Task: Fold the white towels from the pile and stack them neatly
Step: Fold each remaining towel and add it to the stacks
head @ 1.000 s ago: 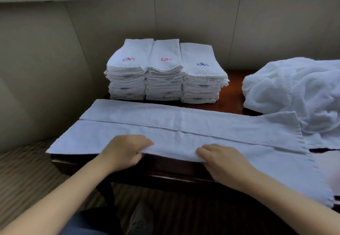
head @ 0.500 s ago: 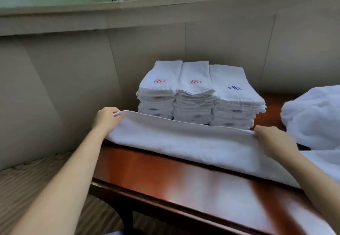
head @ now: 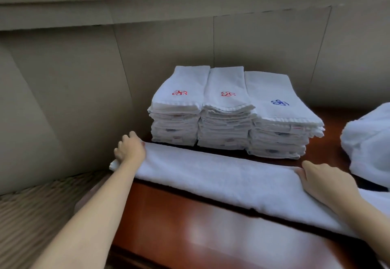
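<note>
A white towel (head: pixel 221 176) lies on the table as a long narrow strip, folded lengthwise, running from left to lower right. My left hand (head: pixel 129 149) rests on its left end with loosely spread fingers; a towel corner pokes out beneath the wrist. My right hand (head: pixel 322 181) lies flat on the strip further right, fingers straight. Behind the strip stand three stacks of folded white towels (head: pixel 228 121), two topped with red embroidery and one with blue. The unfolded towel pile (head: pixel 369 146) sits at the right edge.
The red-brown wooden table (head: pixel 190 230) has bare glossy surface between the strip and me. A beige panelled wall (head: pixel 253 43) rises right behind the stacks, with a window ledge above. Striped carpet (head: pixel 31 216) shows at the lower left.
The near half of the towel was folded away from me over the far half. Both hands moved apart from the front edge to the strip's ends and now lie on it.
</note>
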Tool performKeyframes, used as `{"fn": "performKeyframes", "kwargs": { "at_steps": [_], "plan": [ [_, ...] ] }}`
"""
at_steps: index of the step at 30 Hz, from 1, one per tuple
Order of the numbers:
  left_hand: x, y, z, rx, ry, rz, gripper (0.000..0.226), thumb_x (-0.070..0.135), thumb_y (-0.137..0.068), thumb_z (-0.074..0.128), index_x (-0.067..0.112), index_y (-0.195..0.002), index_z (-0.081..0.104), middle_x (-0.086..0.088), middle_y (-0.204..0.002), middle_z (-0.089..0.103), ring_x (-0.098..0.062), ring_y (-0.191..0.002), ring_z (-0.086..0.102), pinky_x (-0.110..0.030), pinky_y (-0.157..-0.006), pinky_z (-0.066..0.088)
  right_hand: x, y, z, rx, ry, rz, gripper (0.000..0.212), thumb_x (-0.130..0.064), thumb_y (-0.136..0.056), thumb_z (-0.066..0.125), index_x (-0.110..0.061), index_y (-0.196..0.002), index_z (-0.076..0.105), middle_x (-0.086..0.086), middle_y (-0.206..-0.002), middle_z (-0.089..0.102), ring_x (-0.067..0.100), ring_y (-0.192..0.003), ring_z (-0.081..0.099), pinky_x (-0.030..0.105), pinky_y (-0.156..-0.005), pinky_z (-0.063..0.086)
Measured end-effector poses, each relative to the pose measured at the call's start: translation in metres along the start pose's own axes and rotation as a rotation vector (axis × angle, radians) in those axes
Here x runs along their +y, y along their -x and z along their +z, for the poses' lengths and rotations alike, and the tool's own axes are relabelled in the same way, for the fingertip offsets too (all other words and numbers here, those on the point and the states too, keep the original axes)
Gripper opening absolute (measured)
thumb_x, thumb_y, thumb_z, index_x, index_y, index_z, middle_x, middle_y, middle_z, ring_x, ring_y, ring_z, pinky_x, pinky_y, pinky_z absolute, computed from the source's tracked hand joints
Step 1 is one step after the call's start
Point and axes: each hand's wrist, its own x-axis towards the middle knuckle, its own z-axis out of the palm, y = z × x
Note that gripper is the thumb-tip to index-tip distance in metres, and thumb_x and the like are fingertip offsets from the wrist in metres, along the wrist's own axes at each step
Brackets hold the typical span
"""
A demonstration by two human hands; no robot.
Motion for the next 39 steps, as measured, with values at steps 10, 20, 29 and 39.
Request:
{"fn": "performKeyframes", "kwargs": {
  "at_steps": [10, 20, 29, 39],
  "plan": [
    [0.075, 0.100, 0.008, -0.418, -0.072, 0.399, 0.059, 0.055, -0.098, 0.022, 0.025, -0.149, 0.026, -0.008, -0.158, 0.017, -0.030, -0.145, 0.012, -0.054, -0.113, 0.011, -0.004, 0.028, -0.004, 0.118, -0.002, -0.042, 0.028, -0.041, -0.098, 0.032, -0.019, -0.080, 0.031, -0.003, -0.084, 0.063, 0.023, -0.081, 0.064, 0.030, -0.055, 0.032],
    [0.090, 0.135, -0.034, -0.622, -0.310, 0.282, 0.054, 0.036, -0.096, 0.030, 0.032, -0.148, 0.019, -0.005, -0.157, 0.017, -0.041, -0.140, 0.018, -0.071, -0.105, 0.011, -0.006, 0.106, -0.040, -0.071, -0.061, -0.118, 0.020, -0.014, -0.088, 0.044, -0.021, -0.091, 0.025, 0.003, -0.102, 0.059, 0.029, -0.092, 0.061, 0.031, -0.059, 0.030],
    [0.120, 0.220, -0.001, -0.540, -0.080, 0.759, 0.052, 0.057, -0.098, 0.023, 0.044, -0.147, 0.017, 0.008, -0.160, 0.006, -0.016, -0.147, 0.002, -0.055, -0.113, 0.005, 0.083, 0.133, -0.096, -0.493, -0.042, 0.087, 0.031, -0.008, -0.083, 0.044, -0.011, -0.111, 0.058, 0.010, -0.121, 0.057, 0.029, -0.109, 0.056, 0.032, -0.086, 0.049],
    [0.128, 0.223, -0.003, -0.517, -0.073, 0.725, 0.051, 0.056, -0.098, 0.016, 0.043, -0.147, 0.018, 0.007, -0.161, 0.005, -0.018, -0.148, -0.001, -0.057, -0.113, 0.003, 0.161, 0.150, -0.086, -0.448, -0.446, 0.490, 0.018, 0.002, -0.080, 0.044, 0.003, -0.083, 0.062, 0.014, -0.070, 0.063, 0.026, -0.057, 0.062, 0.026, -0.051, 0.054]
  ]
}}
